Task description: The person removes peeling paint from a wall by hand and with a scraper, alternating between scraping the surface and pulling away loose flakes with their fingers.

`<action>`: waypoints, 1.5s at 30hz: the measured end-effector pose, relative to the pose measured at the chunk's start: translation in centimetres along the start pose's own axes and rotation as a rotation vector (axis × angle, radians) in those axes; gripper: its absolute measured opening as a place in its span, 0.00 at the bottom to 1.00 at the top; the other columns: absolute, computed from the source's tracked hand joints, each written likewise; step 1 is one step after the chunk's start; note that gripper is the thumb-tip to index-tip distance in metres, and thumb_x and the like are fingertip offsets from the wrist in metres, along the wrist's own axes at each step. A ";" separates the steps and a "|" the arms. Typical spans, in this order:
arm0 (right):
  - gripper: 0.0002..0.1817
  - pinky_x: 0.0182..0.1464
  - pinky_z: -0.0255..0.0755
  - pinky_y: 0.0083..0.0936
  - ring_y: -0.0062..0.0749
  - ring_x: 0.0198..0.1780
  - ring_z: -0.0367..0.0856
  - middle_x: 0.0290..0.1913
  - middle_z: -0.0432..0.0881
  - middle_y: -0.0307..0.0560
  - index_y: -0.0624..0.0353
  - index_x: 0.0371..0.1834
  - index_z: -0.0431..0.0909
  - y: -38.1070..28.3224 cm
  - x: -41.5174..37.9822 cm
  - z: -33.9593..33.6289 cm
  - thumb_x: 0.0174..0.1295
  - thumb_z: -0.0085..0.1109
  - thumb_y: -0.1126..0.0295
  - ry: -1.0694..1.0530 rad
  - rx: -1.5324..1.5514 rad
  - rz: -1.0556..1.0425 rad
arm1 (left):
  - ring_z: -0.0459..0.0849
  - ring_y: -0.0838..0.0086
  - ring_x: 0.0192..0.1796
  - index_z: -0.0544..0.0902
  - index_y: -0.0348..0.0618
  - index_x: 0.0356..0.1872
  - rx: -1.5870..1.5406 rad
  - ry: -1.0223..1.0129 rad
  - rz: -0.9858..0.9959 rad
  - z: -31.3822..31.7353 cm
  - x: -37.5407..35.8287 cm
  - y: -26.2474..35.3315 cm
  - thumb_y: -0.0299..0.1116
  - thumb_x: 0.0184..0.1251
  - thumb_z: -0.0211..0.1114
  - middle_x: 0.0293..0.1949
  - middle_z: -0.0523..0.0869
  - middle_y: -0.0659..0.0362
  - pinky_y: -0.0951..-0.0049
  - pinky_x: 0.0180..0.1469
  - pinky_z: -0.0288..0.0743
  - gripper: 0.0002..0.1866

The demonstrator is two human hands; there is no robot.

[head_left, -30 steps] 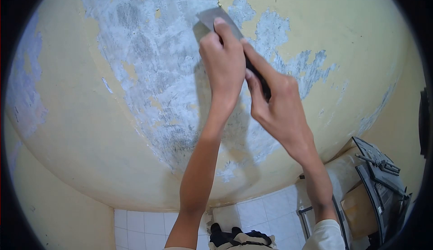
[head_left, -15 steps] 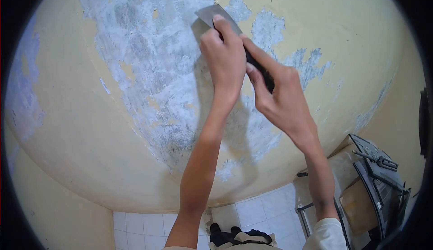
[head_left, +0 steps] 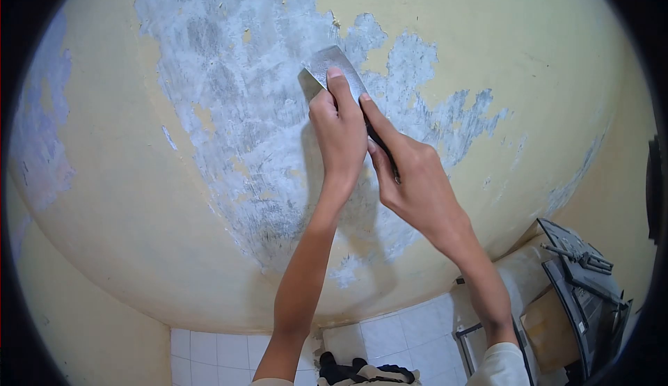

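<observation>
A putty knife (head_left: 332, 59) with a wide metal blade and a dark handle lies against the wall, its blade edge over a grey, stripped patch (head_left: 236, 135). My left hand (head_left: 339, 135) is closed at the blade, its thumb pressed along the metal and its fingers curled beneath. My right hand (head_left: 421, 180) grips the handle from the right, with the index finger stretched along it towards the blade. Both hands nearly touch along the tool. Ragged yellow paint (head_left: 487, 45) borders the patch above and to the right.
Dark, flat panels with metal brackets (head_left: 581, 281) lean at the lower right by a brown board (head_left: 551, 327). White tiles (head_left: 386, 334) cover the floor below, where my feet show. Another peeled area (head_left: 45, 121) marks the wall at far left.
Both hands have drawn the putty knife down the wall, from the paint edge onto the grey patch. The view has shifted slightly, and the grip looks the same.
</observation>
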State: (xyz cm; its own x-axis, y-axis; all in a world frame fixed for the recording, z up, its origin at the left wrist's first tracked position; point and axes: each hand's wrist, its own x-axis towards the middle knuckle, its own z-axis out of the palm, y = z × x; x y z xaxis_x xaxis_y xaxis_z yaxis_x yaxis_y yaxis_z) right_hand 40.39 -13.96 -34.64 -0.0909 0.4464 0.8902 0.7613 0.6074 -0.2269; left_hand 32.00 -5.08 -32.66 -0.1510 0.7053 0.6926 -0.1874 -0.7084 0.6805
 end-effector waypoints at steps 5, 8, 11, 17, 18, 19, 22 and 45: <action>0.15 0.29 0.71 0.27 0.30 0.23 0.76 0.24 0.80 0.50 0.62 0.52 0.84 -0.5 3.0 -2.1 0.67 0.67 0.66 0.007 0.175 0.305 | 0.69 0.79 0.20 0.72 0.39 0.19 -0.200 0.118 -0.132 -3.5 -2.2 -1.0 0.51 0.84 0.45 0.19 0.75 0.64 0.71 0.25 0.64 0.32; 0.14 0.33 0.75 0.29 0.35 0.27 0.79 0.28 0.80 0.50 0.64 0.38 0.81 0.9 7.6 0.3 0.61 0.73 0.65 0.390 -0.066 -0.118 | 0.72 0.76 0.19 0.75 0.40 0.25 -0.114 0.100 -0.096 -7.4 -5.1 -3.7 0.55 0.82 0.45 0.18 0.75 0.60 0.75 0.25 0.68 0.30; 0.13 0.37 0.77 0.33 0.39 0.33 0.82 0.33 0.81 0.52 0.65 0.38 0.80 2.4 11.2 3.0 0.61 0.72 0.67 0.489 -0.218 -0.184 | 0.74 0.76 0.20 0.76 0.39 0.24 0.063 0.099 -0.109 -11.5 -8.0 -5.3 0.56 0.82 0.44 0.19 0.77 0.59 0.75 0.26 0.67 0.33; 0.09 0.38 0.78 0.35 0.41 0.35 0.84 0.35 0.81 0.52 0.66 0.37 0.80 1.8 12.1 3.8 0.63 0.69 0.71 0.484 -0.245 -0.136 | 0.74 0.76 0.22 0.77 0.37 0.25 0.103 0.331 -0.124 -18.4 -9.2 -7.4 0.60 0.80 0.44 0.20 0.78 0.58 0.76 0.26 0.65 0.35; 0.08 0.37 0.79 0.33 0.41 0.34 0.84 0.35 0.82 0.51 0.66 0.36 0.80 1.6 12.2 3.8 0.63 0.68 0.72 0.468 -0.256 -0.139 | 0.75 0.76 0.22 0.77 0.36 0.25 0.092 0.315 -0.119 -20.0 -9.2 -8.0 0.59 0.80 0.45 0.20 0.78 0.59 0.76 0.27 0.66 0.34; 0.08 0.37 0.79 0.33 0.41 0.34 0.84 0.35 0.82 0.51 0.66 0.36 0.80 1.5 12.4 3.8 0.63 0.68 0.72 0.472 -0.272 -0.137 | 0.75 0.75 0.22 0.77 0.36 0.25 0.081 0.299 -0.113 -21.1 -9.2 -8.6 0.59 0.80 0.47 0.20 0.77 0.59 0.77 0.27 0.68 0.34; 0.07 0.35 0.79 0.30 0.40 0.32 0.85 0.34 0.82 0.51 0.67 0.36 0.81 1.5 12.4 4.0 0.64 0.67 0.74 0.471 -0.334 -0.183 | 0.76 0.73 0.23 0.75 0.35 0.27 0.142 0.215 -0.043 -23.3 -8.9 -8.8 0.57 0.81 0.44 0.21 0.77 0.57 0.75 0.27 0.68 0.33; 0.07 0.36 0.80 0.27 0.33 0.29 0.85 0.30 0.87 0.51 0.69 0.33 0.85 -0.8 12.9 4.1 0.62 0.69 0.73 0.489 -0.449 -0.046 | 0.77 0.65 0.20 0.74 0.40 0.19 0.323 -0.003 0.362 -27.7 -8.5 -17.5 0.64 0.72 0.48 0.18 0.76 0.58 0.67 0.23 0.67 0.35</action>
State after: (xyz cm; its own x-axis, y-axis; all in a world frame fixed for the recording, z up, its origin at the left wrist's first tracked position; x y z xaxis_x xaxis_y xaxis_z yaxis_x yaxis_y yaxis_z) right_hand 35.98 -6.00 -24.54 0.0916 0.0125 0.9957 0.9667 0.2387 -0.0920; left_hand 9.64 2.05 -57.06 -0.1479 0.4124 0.8989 0.1878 -0.8806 0.4349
